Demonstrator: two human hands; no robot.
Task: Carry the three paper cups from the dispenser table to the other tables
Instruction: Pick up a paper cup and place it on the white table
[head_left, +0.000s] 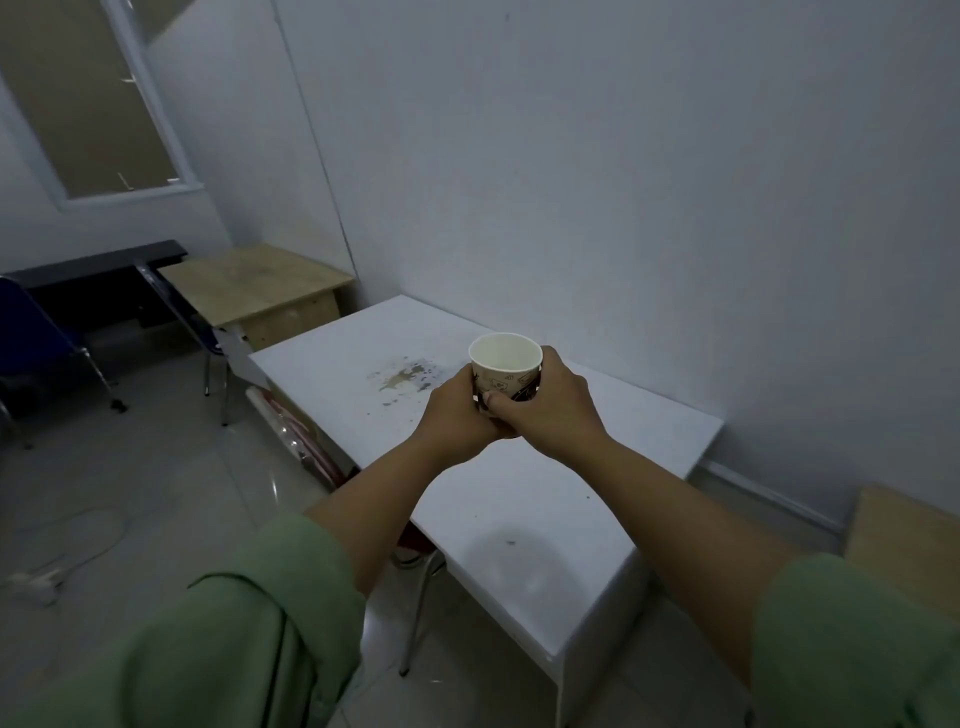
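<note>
A printed paper cup (505, 364) with a white inside is held upright over the white table (519, 499). Both hands wrap it: my left hand (457, 410) grips its left side and my right hand (550, 405) its right side, fingers meeting under the cup. The cup looks empty from above. I cannot tell whether its base touches the tabletop, since my hands hide it. No other cup and no dispenser are in view.
The white table stands against the right wall, with a brownish stain (405, 379) near its middle. Beyond it are a wooden desk (249, 291), a black table (98, 270) and a blue chair (36, 343). A red chair (415, 545) is tucked under the white table. A cable (67, 545) lies on the floor.
</note>
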